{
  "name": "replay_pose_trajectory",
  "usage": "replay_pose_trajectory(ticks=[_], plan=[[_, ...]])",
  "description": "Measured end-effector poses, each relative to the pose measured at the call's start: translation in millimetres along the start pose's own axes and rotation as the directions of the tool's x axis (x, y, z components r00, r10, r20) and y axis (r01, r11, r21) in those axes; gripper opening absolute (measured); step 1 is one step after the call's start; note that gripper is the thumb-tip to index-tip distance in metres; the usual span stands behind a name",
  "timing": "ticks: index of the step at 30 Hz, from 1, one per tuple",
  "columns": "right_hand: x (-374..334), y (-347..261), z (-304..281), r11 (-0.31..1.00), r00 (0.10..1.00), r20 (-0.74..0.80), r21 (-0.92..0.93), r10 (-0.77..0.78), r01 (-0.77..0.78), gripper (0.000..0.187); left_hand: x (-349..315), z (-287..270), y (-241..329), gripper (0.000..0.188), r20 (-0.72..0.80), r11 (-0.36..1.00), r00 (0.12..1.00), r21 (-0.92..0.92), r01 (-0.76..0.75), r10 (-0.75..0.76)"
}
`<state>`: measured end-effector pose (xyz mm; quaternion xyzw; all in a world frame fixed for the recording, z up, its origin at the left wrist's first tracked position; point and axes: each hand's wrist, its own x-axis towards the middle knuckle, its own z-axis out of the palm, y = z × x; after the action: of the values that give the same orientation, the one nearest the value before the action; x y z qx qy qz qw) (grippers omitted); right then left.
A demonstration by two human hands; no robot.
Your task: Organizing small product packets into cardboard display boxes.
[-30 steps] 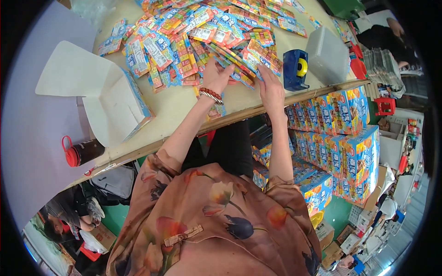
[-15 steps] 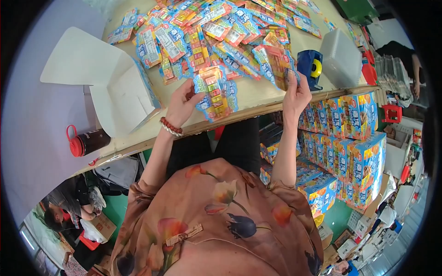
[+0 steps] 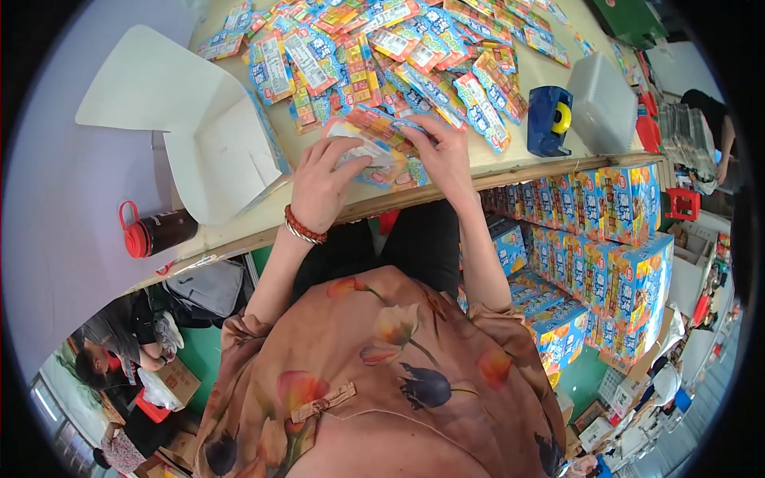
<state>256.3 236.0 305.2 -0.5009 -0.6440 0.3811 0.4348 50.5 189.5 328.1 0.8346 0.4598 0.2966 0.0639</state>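
Near the table's front edge, my two hands are together over flat, colourful blister packs of candy. My left hand has its fingers closed on a candy pack whose pale back partly shows. In my right hand, another candy pack is pinched between thumb and fingers, tilted and overlapping the left one. At least one more pack edge shows beneath them; how many are stacked there I cannot tell. A loose heap of similar packs spreads over the table beyond my hands, some face up, some with white labels up.
On the left stands an open white carton, beside a dark bottle with a red lid. A blue tape dispenser and clear plastic trays sit at right. Stacked blue boxes stand below the table's wooden edge. Other people are lower left and far right.
My right hand has moved left with its pack and met my left hand. The left hand's pack, earlier held candy side up, is now partly covered by the other pack and my fingers.
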Motion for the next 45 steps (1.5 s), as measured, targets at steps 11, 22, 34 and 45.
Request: replay_pose_trajectory(ticks=[11,22,34,45], plan=[[15.9,-30.3,15.1,0.978,0.991,0.084,-0.170,-0.106,0.119,0.016,-40.8,16.6,-26.8,0.034,0.069,0.988,0.998,0.157,0.001,-0.012],[-9.6,-26.4,52.3,0.989,0.794,0.597,-0.146,0.120,-0.039,0.023,-62.7,3.6,-23.3,0.038,-0.053,0.990,0.989,-0.054,0.133,-0.136],[11.2,-17.0,63.5,0.729,0.741,0.671,-0.494,-0.028,0.475,0.071,-78.0,-14.9,-21.2,0.070,0.246,0.978,0.947,0.079,0.192,-0.206],[10.1,-14.0,43.1,0.876,0.772,0.582,-0.198,-0.255,0.439,0.030,-85.7,-4.9,-29.8,0.048,0.158,0.993,0.980,0.012,0.119,-0.119]])
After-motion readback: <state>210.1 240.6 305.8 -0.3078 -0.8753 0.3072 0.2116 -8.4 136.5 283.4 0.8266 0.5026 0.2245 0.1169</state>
